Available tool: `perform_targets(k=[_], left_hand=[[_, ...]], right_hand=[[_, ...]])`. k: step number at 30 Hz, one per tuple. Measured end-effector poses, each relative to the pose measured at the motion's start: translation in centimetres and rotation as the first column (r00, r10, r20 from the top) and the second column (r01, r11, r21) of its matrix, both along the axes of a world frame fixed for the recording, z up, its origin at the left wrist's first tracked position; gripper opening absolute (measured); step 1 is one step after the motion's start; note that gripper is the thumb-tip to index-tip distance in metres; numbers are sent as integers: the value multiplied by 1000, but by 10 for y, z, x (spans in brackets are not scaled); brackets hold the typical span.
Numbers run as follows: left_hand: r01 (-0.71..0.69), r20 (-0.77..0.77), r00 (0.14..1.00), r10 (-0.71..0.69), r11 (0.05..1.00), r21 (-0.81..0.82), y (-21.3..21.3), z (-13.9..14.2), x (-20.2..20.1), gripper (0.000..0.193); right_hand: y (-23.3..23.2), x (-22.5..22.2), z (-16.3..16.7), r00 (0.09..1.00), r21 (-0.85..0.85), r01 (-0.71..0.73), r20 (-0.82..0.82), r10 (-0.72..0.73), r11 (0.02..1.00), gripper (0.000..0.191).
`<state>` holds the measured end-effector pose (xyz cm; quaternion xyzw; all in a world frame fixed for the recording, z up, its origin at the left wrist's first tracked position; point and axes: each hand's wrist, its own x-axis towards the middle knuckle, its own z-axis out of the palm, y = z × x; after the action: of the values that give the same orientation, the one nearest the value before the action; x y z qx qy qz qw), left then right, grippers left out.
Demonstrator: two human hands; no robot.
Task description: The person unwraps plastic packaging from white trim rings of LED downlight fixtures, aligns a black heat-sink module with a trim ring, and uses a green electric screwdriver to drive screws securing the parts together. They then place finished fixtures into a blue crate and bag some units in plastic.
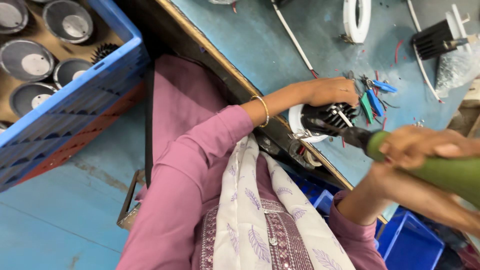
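My left hand rests on top of a round lamp fitting with a black finned heat sink and a white rim, pressing it down at the near edge of the blue worktable. My right hand grips a green power screwdriver. Its dark tip points into the fins of the fitting. A gold bangle sits on my left wrist.
A blue crate at the left holds several round metal lamp housings. On the table lie blue- and green-handled pliers, a white ring, another black heat sink, a plastic bag and white wires. Blue bins stand below.
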<state>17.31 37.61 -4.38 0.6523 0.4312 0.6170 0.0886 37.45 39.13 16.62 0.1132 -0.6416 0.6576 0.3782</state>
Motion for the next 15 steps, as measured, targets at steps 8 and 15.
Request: perform_targets(k=[8,15], left_hand=[[424,369,854,-367,902,-85,-19,29,-6,37],[327,337,898,-283,942,-80,-35,41,-1,40]], right_hand=[[20,44,0,952,219,303,-37,-303,927,87],[12,36,-9,974,66,221,24,-223,973,103]])
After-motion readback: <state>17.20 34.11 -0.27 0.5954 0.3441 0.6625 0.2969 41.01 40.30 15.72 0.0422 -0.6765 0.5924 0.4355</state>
